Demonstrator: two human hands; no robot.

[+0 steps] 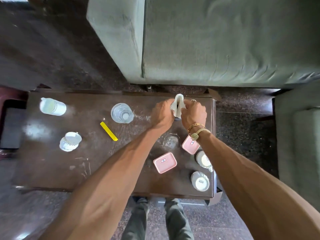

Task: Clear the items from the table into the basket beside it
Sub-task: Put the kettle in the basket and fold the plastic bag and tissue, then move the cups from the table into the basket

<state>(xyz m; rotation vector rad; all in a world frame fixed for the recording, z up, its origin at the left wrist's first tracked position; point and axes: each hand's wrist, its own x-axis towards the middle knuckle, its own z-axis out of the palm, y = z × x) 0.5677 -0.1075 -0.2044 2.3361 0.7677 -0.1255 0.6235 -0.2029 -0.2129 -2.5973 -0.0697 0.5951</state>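
Observation:
Over the far right part of the dark wooden table (52, 167), my left hand (162, 113) and my right hand (194, 112) both grip a white cloth (178, 103) between them. On the table lie two pink lidded boxes (165, 162) (188, 144), two white cups (200, 181) (204, 159) at the right edge, another white cup (70, 141) at the left, a clear glass (122, 113), a second clear glass (171, 141), a clear jar (52, 106) and a yellow clip (108, 128).
A green sofa (216, 40) stands beyond the table and another green seat (299, 135) at the right. A dark stool (10, 125) sits at the left. Cardboard flaps (214, 94) show past the table's right edge. My legs (155, 220) stand at the near edge.

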